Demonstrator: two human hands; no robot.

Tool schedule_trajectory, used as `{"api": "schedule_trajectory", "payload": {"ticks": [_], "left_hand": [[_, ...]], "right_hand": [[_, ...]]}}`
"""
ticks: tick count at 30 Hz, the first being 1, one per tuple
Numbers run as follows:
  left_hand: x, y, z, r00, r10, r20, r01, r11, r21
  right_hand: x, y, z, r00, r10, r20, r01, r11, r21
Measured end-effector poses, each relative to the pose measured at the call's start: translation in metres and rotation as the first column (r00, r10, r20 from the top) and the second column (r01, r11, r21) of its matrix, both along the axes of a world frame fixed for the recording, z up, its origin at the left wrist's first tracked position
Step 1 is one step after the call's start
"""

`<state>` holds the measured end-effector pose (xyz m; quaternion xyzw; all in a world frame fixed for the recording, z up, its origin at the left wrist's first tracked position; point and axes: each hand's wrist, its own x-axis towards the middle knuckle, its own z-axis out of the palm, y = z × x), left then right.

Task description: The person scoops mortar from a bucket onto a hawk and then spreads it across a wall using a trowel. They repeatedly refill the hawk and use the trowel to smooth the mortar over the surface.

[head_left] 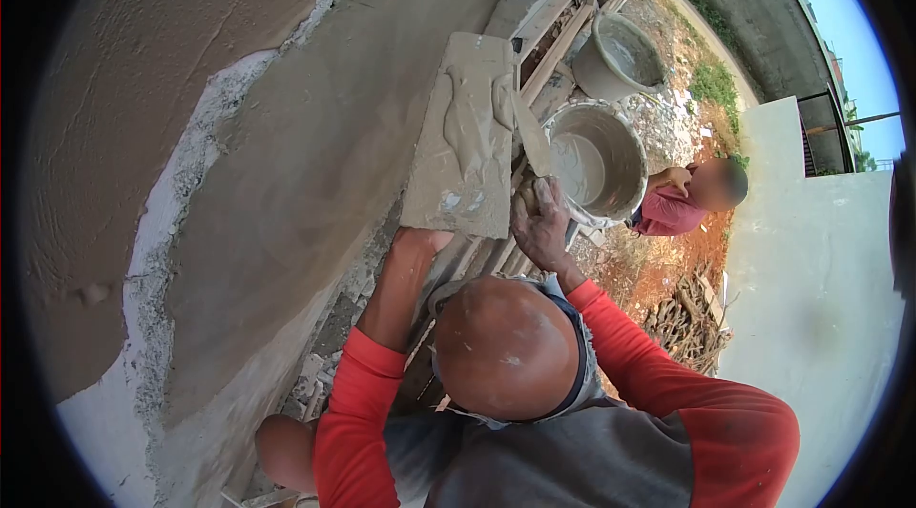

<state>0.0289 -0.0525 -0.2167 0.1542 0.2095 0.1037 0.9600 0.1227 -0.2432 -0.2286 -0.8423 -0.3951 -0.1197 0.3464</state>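
Observation:
My left hand (437,240) supports a long rectangular plasterer's hawk (448,186) from beneath; most of its fingers are hidden under the board. Wet grey mortar (468,126) lies spread and heaped along the hawk. To its right, my right hand (542,229) is closed around the handle of a trowel (530,134), whose blade points up past the hawk's right edge. Just beyond this hand stands a mortar-caked bucket (637,165) with wet grey mix inside.
A partly plastered wall (286,145) fills the left side. Another bucket (596,69) stands farther off beside wooden planks (563,36). A person in a pink shirt (673,210) is on the ground to the right, near a pile of sticks (689,319). My bent knee (506,346) is close below my hands.

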Motion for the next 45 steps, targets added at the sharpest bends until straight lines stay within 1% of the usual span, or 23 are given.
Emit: {"api": "schedule_trajectory", "payload": {"ticks": [2,5,6,8,10,13,16,17,18,19,20,22,24,27,30,33,35,37,38,40,41,43,45], "left_hand": [[0.002,0.006,-0.010,1.000,0.014,0.021,-0.016,0.994,0.104],[0.003,0.012,-0.030,0.998,-0.018,-0.061,0.034,0.963,0.268],[-0.003,0.014,-0.016,0.994,-0.052,-0.094,0.073,0.970,0.233],[-0.005,0.016,-0.011,0.990,-0.102,-0.100,0.121,0.969,0.217],[-0.006,0.017,-0.021,0.990,-0.122,-0.064,0.135,0.957,0.258],[-0.015,0.017,-0.035,0.989,-0.137,-0.049,0.141,0.823,0.551],[-0.031,0.026,-0.018,0.997,-0.079,0.010,0.078,0.995,0.063],[-0.037,0.026,-0.006,0.998,-0.064,0.015,0.061,0.989,0.138],[-0.038,0.030,0.010,0.998,-0.049,0.029,0.041,0.974,0.224],[-0.038,0.035,0.021,0.999,-0.029,0.045,0.013,0.950,0.313],[-0.039,0.039,0.022,0.997,-0.021,0.069,0.005,0.975,0.224],[-0.051,0.051,0.021,0.994,0.030,0.104,-0.035,0.998,0.049],[-0.076,0.062,0.064,0.993,0.048,0.110,-0.078,0.954,0.289],[-0.109,0.077,0.118,0.987,0.093,0.130,-0.150,0.819,0.554],[-0.141,0.086,0.134,0.976,0.155,0.152,-0.214,0.803,0.556],[-0.180,0.093,0.145,0.969,0.173,0.174,-0.232,0.878,0.419],[-0.210,0.094,0.154,0.966,0.159,0.202,-0.213,0.934,0.287],[-0.246,0.097,0.163,0.964,0.133,0.231,-0.171,0.973,0.153],[-0.265,0.099,0.169,0.962,0.123,0.245,-0.153,0.982,0.108],[-0.303,0.097,0.177,0.955,0.110,0.276,-0.121,0.992,0.024],[-0.321,0.096,0.182,0.952,0.104,0.289,-0.108,0.994,-0.002],[-0.360,0.089,0.190,0.944,0.096,0.316,-0.095,0.995,-0.018],[-0.402,0.079,0.200,0.940,0.076,0.333,-0.125,0.984,0.129]], "right_hand": [[-0.005,-0.030,-0.007,0.990,-0.063,-0.123,0.048,0.992,-0.117],[-0.020,-0.051,0.029,0.961,-0.072,-0.268,0.078,0.997,0.011],[-0.017,-0.058,0.049,0.951,-0.090,-0.297,0.093,0.996,-0.007],[0.002,-0.071,0.100,0.931,-0.238,-0.277,0.148,0.940,-0.309],[0.041,-0.095,0.120,0.981,-0.169,-0.090,0.099,0.849,-0.519],[0.074,-0.107,0.135,0.973,-0.227,-0.033,0.107,0.577,-0.810],[0.059,-0.078,0.130,0.999,-0.046,0.028,0.054,0.880,-0.471],[0.044,-0.058,0.131,0.910,-0.156,-0.385,0.042,0.957,-0.287],[0.040,-0.048,0.123,0.769,-0.104,-0.630,-0.041,0.977,-0.211],[0.039,-0.039,0.105,0.556,0.031,-0.831,-0.177,0.981,-0.082],[0.024,-0.016,0.100,0.354,0.166,-0.920,-0.171,0.979,0.111],[-0.002,0.029,0.102,0.124,0.353,-0.927,-0.174,0.928,0.330],[-0.013,0.060,0.088,-0.120,0.603,-0.789,-0.154,0.773,0.615],[-0.029,0.099,0.084,-0.383,0.754,-0.533,0.015,0.582,0.813],[-0.037,0.124,0.103,-0.394,0.805,-0.443,-0.015,0.477,0.879],[-0.046,0.143,0.109,-0.407,0.864,-0.296,-0.020,0.315,0.949],[-0.039,0.148,0.106,-0.481,0.834,-0.270,-0.105,0.251,0.962],[-0.053,0.150,0.108,-0.432,0.824,-0.367,-0.237,0.289,0.928],[-0.064,0.152,0.117,-0.344,0.817,-0.462,-0.332,0.354,0.874],[-0.086,0.161,0.117,0.046,0.862,-0.505,-0.682,0.397,0.615],[-0.098,0.167,0.108,0.304,0.890,-0.339,-0.846,0.416,0.335],[-0.126,0.183,0.120,0.347,0.893,-0.287,-0.877,0.417,0.238],[-0.174,0.203,0.175,-0.056,0.827,-0.559,-0.679,0.379,0.629]]}}
